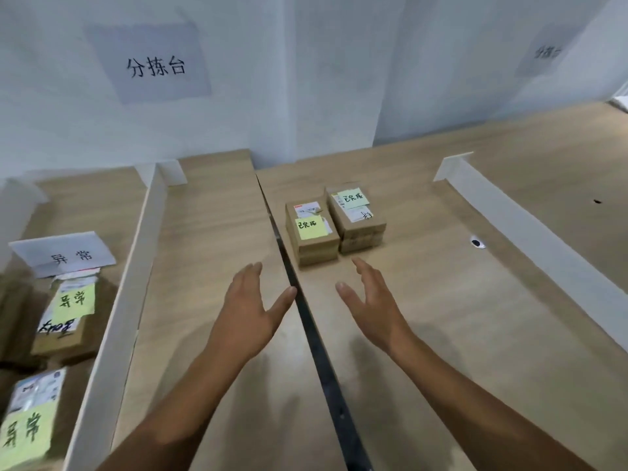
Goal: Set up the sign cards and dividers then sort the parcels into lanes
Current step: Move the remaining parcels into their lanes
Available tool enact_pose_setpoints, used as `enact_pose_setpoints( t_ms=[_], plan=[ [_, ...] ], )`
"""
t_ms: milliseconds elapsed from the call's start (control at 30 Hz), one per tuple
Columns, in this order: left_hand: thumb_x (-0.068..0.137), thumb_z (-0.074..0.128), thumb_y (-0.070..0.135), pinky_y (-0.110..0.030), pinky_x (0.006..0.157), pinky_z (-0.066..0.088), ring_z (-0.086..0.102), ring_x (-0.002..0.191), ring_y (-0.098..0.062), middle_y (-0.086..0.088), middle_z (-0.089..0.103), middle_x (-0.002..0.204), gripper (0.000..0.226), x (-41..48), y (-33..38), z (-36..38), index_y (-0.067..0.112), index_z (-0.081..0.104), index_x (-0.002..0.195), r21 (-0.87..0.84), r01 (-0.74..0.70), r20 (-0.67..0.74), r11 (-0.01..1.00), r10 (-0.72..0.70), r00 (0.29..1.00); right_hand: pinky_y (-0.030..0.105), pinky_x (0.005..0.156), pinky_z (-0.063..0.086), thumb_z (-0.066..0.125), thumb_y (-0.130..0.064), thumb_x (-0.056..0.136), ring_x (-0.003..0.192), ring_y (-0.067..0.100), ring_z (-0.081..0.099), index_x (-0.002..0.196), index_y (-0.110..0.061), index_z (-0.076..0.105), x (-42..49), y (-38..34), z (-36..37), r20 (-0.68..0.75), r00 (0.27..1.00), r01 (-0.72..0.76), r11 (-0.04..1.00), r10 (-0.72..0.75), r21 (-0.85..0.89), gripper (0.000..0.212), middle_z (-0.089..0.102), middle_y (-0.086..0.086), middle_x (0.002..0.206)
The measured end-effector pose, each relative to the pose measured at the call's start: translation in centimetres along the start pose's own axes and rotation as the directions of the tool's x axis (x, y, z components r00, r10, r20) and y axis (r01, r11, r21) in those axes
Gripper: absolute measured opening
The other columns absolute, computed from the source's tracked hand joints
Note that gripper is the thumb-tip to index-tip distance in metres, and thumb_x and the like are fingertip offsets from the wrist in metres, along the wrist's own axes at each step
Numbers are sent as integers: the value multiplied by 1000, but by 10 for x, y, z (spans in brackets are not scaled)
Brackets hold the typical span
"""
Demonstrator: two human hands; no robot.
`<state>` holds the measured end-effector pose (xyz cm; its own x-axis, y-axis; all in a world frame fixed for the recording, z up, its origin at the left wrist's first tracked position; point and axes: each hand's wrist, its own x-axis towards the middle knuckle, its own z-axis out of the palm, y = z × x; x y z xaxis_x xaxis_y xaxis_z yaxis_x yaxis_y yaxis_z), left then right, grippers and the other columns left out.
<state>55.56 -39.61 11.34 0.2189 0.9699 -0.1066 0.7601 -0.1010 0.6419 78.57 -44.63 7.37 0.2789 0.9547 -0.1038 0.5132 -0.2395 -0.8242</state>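
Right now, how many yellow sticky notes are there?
4. A yellow sticky note tops the left brown cardboard stack, another note the right stack; a third note and fourth note lie in the left lane. More may be hidden.

left grip (249, 307) empty, fingers straight | right grip (368, 300) empty, fingers straight

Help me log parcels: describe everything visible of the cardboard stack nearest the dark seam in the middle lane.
The cardboard stack looks like two or three flat brown boxes piled squarely. Its top carries a white shipping label with a red strip and a yellow sticky note with dark handwriting. It lies flat on the wooden table, just right of the dark seam, close beside a similar stack; contact is unclear. The left hand and right hand are open in front of it, not touching.
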Motion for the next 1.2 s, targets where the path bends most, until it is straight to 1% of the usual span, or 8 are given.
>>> enact_pose_setpoints(
  t_ms=[267,533,633,767,867,1000,1100,1200],
  plan=[
    [92,51,71,-38,119,27,26,152,-19,-2,24,167,91,108,-3,56,19,22,161,-76,63,22,995,-61,998,41,116,36,52,-58,98,144,18,38,159,-30,26,114,41,5,18,996,-89,996,89,14,72,30,0,162],
    [93,63,52,-43,109,46,52,131,-19,-2,52,145,60,227,-30,131,26,46,144,-307,169,136,937,-133,982,27,105,33,56,-48,99,141,13,38,158,-28,30,215,76,51,41,985,-170,984,168,58,67,31,-1,161],
    [96,63,45,-30,99,44,50,125,-6,8,51,147,58,245,-40,156,29,42,148,-368,187,141,911,-144,979,19,100,33,57,-43,99,128,2,36,159,-29,26,231,82,69,21,985,-170,983,169,71,69,31,-9,154],
    [95,60,49,-13,84,43,59,119,-4,19,59,139,56,247,-43,170,45,38,147,-467,235,161,852,-180,970,-4,74,36,62,-40,98,109,-12,46,153,-31,32,234,82,82,-48,981,-180,976,187,126,64,34,-18,136],
    [94,60,50,-10,81,42,59,115,-2,22,60,135,56,235,-42,160,47,39,146,-498,262,161,827,-209,965,6,80,46,64,-41,96,111,-14,49,147,-31,38,222,71,78,-52,987,-147,980,155,131,58,43,-11,139],
    [90,59,48,-15,80,44,59,117,-6,24,58,133,70,197,-41,122,44,31,154,-491,247,136,836,-206,969,41,101,52,66,-45,92,125,11,49,144,-27,41,192,42,62,-34,998,-56,994,59,92,61,44,-4,141],
    [85,57,46,-22,92,46,56,123,-6,24,51,143,85,150,-33,79,45,17,159,-472,206,75,857,-194,978,40,103,50,65,-51,89,129,14,45,150,-31,35,157,8,53,23,999,29,997,-30,70,71,39,-5,143],
    [82,59,45,-36,105,49,54,128,-2,25,52,145,79,92,-23,32,47,27,155,-480,107,-43,871,-145,988,21,96,47,69,-51,86,123,8,48,148,-32,36,113,-29,51,61,987,142,986,-148,88,72,41,-6,135]
  ],
)
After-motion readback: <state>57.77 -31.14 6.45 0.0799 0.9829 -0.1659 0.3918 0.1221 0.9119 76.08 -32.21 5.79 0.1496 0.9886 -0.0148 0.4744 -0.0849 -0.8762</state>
